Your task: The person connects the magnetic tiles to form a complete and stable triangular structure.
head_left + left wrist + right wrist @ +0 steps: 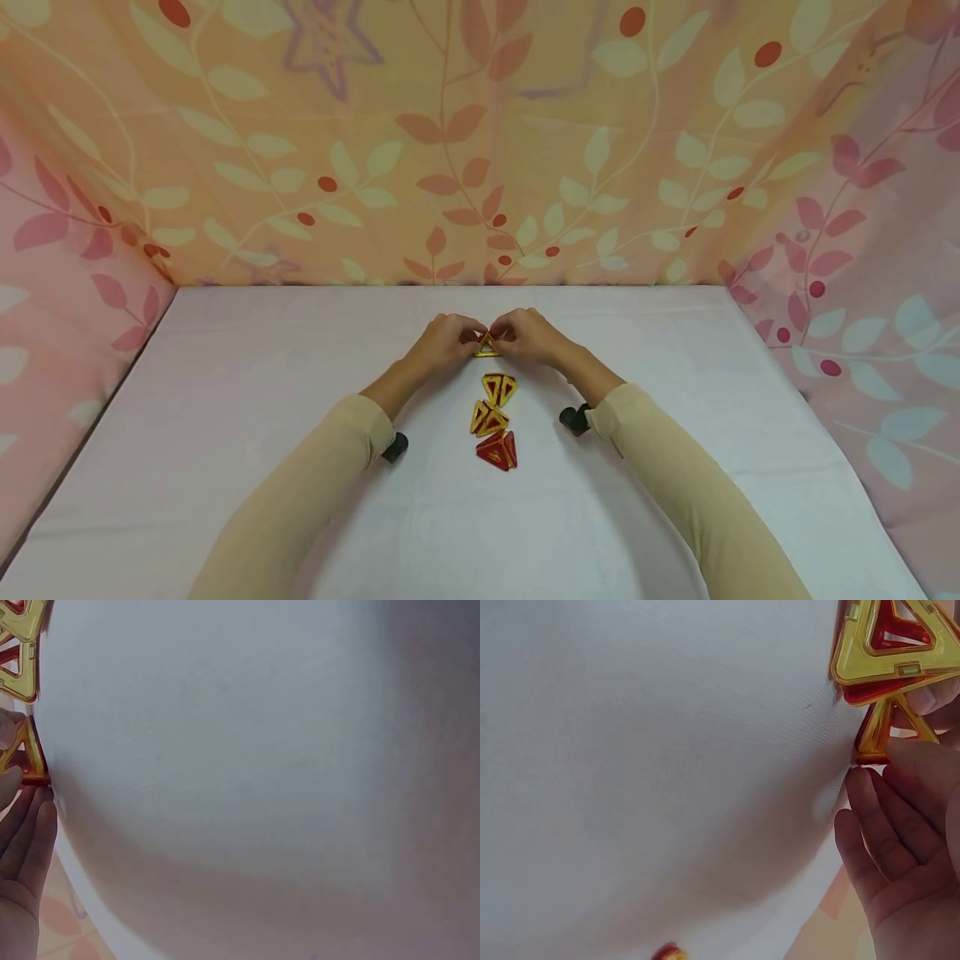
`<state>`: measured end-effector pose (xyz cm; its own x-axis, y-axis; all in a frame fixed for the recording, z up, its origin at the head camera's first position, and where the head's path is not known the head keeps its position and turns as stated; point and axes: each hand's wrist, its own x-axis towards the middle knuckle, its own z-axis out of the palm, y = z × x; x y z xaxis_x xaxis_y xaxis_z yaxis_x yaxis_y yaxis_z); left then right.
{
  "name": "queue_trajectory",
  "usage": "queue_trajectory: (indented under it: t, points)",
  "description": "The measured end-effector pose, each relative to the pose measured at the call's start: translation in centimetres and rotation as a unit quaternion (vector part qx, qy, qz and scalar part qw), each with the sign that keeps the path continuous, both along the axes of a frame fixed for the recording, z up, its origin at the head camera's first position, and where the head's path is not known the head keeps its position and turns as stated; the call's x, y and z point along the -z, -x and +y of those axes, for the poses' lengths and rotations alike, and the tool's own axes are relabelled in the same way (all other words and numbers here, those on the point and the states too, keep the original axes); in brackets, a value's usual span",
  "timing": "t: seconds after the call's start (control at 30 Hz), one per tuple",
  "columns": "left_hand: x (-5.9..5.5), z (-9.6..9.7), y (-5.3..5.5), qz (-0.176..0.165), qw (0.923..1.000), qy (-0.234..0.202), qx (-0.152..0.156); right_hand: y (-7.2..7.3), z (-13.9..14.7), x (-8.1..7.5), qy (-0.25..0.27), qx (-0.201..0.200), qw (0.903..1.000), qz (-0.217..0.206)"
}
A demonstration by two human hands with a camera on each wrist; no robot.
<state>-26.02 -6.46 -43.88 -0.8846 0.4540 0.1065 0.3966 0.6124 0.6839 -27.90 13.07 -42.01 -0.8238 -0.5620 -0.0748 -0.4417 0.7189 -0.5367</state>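
A small pyramid of yellow and red triangle tiles (487,345) stands on the white table (225,400), at its middle toward the back. My left hand (459,337) grips it from the left and my right hand (516,335) from the right, fingertips meeting over its top. In the left wrist view the left hand (22,847) lies just under a yellow tile edge (28,754). In the right wrist view the right hand (904,832) lies against the same tile (877,735), with a fingertip (930,697) on it.
Three more tile pyramids stand in a row toward me: a yellow one (498,388), another yellow one (487,418) and a red one (497,450). Floral cloth (480,150) walls in the table at the back and on both sides.
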Motion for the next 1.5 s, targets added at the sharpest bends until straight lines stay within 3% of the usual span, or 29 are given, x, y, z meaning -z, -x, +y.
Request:
queue_trajectory:
  t: [0.6, 1.13, 1.5]
  points:
    - [-0.2, 0.1, -0.2, 0.004, 1.0, -0.005, 0.005, 0.1, 0.4, 0.3, 0.003, -0.009, 0.9997, 0.022]
    - [-0.4, 0.1, -0.3, 0.02, 0.9998, 0.003, 0.002, 0.1, 0.9, 0.6, -0.012, 0.035, 0.9988, 0.033]
    - [-0.2, 0.5, -0.3, -0.01, 0.9997, 0.021, 0.008, -0.1, 2.4, 0.4, -0.003, 0.01, 0.9998, 0.02]
